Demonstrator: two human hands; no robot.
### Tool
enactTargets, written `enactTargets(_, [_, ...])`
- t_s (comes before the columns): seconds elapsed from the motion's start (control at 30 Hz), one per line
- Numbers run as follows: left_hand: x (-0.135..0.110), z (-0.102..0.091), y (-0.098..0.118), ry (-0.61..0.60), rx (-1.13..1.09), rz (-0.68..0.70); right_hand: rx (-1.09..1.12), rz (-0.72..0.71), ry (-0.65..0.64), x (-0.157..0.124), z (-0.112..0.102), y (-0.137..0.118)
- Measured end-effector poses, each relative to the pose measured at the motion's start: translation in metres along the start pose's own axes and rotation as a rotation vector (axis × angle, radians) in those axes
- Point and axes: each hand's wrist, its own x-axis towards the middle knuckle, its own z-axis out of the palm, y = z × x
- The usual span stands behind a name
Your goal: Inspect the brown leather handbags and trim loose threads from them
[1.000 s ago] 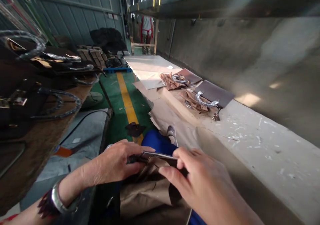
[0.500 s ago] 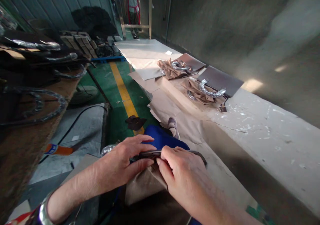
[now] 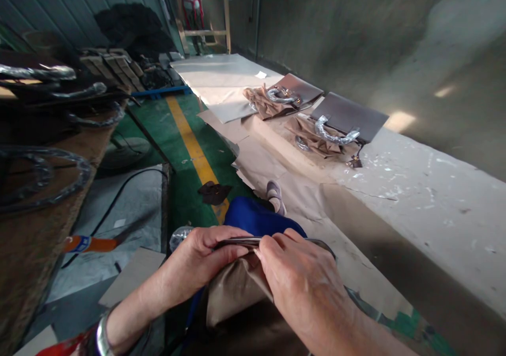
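A brown bag point(image 3: 237, 290) lies across my lap, its dark rim running sideways between my hands. My left hand point(image 3: 211, 250) pinches that rim, thumb on the near side and fingers over the far side. Close beside it, my right hand point(image 3: 294, 266) grips the same edge with bent fingers, the thumb tip near the fold. Brown lining cloth bunches below the thumbs. The rim's right end shows past my right hand, while the bag's underside is hidden in shadow.
Two brown bags with plastic-wrapped handles, one point(image 3: 286, 95) behind the other point(image 3: 332, 134), lie on the paper-covered table point(image 3: 430, 187). At left is a bench point(image 3: 79, 187) with wrapped handles. An orange bottle point(image 3: 93, 243) lies below it. A person point(image 3: 192, 2) stands far back.
My left hand has shifted slightly right and closed more firmly over the rim, its fingers now folded on the edge. The view has moved slightly.
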Motion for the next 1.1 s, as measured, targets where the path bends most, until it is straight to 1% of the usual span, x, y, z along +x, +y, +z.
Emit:
enactTargets(0.1, [0.001, 0.001, -0.001, 0.006, 0.021, 0.004, 0.000, 0.007, -0.018, 0.000, 0.003, 0.001])
enactTargets(0.2, [0.003, 0.003, -0.002, 0.041, -0.002, -0.028, -0.010, 0.023, -0.025, 0.000, 0.004, 0.004])
enactTargets(0.3, [0.005, 0.004, -0.002, 0.087, -0.065, -0.067, 0.001, 0.044, 0.040, 0.002, -0.001, 0.006])
enactTargets(0.37, [0.007, 0.004, -0.003, 0.102, -0.086, -0.086, 0.033, 0.013, 0.105, 0.003, -0.005, 0.004])
enactTargets(0.43, [0.008, 0.003, -0.006, 0.137, -0.065, -0.100, 0.106, -0.099, 0.125, 0.002, -0.005, 0.000])
enactTargets(0.53, [0.009, 0.000, -0.010, 0.236, 0.015, -0.109, 0.190, -0.357, 0.111, -0.005, 0.004, -0.004])
enactTargets(0.6, [0.008, -0.002, -0.012, 0.277, 0.049, -0.101, 0.175, -0.490, 0.106, -0.014, 0.012, 0.000])
enactTargets(0.63, [0.008, -0.003, -0.012, 0.280, 0.051, -0.095, 0.143, -0.510, 0.079, -0.020, 0.014, 0.004])
enactTargets(0.67, [0.007, -0.003, -0.013, 0.276, 0.049, -0.088, 0.103, -0.491, 0.034, -0.026, 0.014, 0.009])
enactTargets(0.7, [0.007, -0.003, -0.013, 0.270, 0.049, -0.081, 0.049, -0.440, -0.022, -0.031, 0.012, 0.014])
enactTargets(0.77, [0.006, 0.000, -0.012, 0.270, 0.060, -0.070, -0.082, -0.283, -0.106, -0.038, 0.003, 0.024])
enactTargets(0.8, [0.006, 0.001, -0.012, 0.278, 0.074, -0.062, -0.129, -0.206, -0.116, -0.040, -0.003, 0.026])
enactTargets(0.87, [0.006, 0.005, -0.011, 0.305, 0.106, -0.046, -0.150, -0.099, -0.057, -0.039, -0.014, 0.026])
enactTargets(0.93, [0.007, 0.007, -0.009, 0.330, 0.126, -0.034, -0.107, -0.040, 0.021, -0.033, -0.022, 0.021])
enactTargets(0.97, [0.007, 0.007, -0.008, 0.338, 0.130, -0.033, -0.098, -0.019, 0.041, -0.029, -0.024, 0.018])
enactTargets(1.03, [0.006, 0.007, -0.006, 0.340, 0.127, -0.038, -0.129, 0.016, 0.026, -0.018, -0.024, 0.015])
enactTargets(1.1, [0.005, 0.007, -0.005, 0.327, 0.115, -0.045, -0.190, 0.060, -0.036, -0.007, -0.021, 0.015])
